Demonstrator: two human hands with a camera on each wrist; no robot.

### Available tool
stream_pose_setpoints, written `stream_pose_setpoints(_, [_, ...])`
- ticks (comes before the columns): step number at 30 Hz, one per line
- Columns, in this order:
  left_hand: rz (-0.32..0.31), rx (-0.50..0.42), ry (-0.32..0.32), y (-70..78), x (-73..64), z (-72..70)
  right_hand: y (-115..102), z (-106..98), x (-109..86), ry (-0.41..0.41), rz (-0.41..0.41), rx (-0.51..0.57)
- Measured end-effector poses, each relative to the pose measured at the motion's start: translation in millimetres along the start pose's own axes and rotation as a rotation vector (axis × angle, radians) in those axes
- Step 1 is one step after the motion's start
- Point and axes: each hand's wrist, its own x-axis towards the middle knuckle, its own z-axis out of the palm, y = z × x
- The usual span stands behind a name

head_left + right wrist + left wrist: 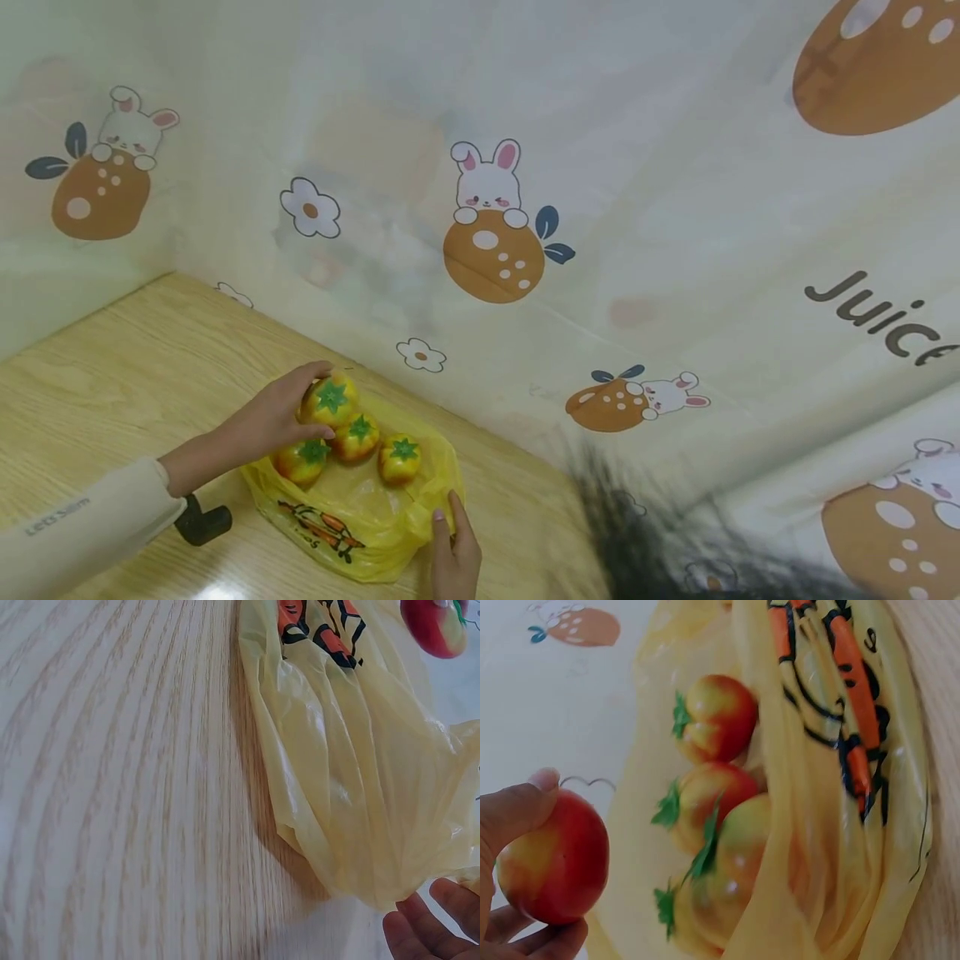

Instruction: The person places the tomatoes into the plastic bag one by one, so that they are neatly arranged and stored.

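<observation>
My left hand (279, 417) grips a red-and-yellow tomato (331, 397) with a green star-shaped leaf top, thumb on one side and fingers on the other. It holds this tomato at the mouth of a thin yellow plastic bag (382, 560) printed with orange-and-black figures. Several similar tomatoes lie inside the bag, among them one tomato (400, 458) toward its right side. In the left wrist view, the held tomato (559, 859) is apart from the bagged ones. At the bag's right end, my right hand (456, 554) pinches the plastic edge between thumb and fingers.
The bag lies on a light wood-grain table (135, 358). Close behind stands a pale curtain-like sheet (375, 275) printed with rabbits, oranges and flowers. A black device (202, 521) sits at the left wrist. Dark blurred hair (645, 533) covers the lower right.
</observation>
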Motion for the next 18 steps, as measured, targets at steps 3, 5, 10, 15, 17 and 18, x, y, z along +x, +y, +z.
stream_pose_setpoints(3, [0.040,0.030,-0.010,1.4,-0.9,8.6,0.1,-1.0,-0.4,0.012,-0.015,-0.009])
stream_pose_setpoints(5, [0.072,0.071,-0.012,0.9,-1.9,14.9,-0.3,-2.4,-0.5,0.005,-0.011,-0.002])
stream_pose_setpoints(10, [0.139,0.140,0.013,1.7,-5.1,28.8,-0.7,-6.9,-2.0,-0.016,-0.001,-0.009])
stream_pose_setpoints(15, [0.140,0.121,-0.014,5.3,-6.6,37.2,-0.1,-8.5,-4.2,0.013,-0.033,-0.023])
stream_pose_setpoints(17, [0.131,0.127,-0.044,5.9,-7.0,39.8,-0.3,-8.9,-5.4,0.027,-0.042,-0.027])
stream_pose_setpoints(18, [0.129,0.127,-0.057,6.1,-7.2,41.0,-0.2,-9.1,-5.7,0.030,-0.044,-0.024])
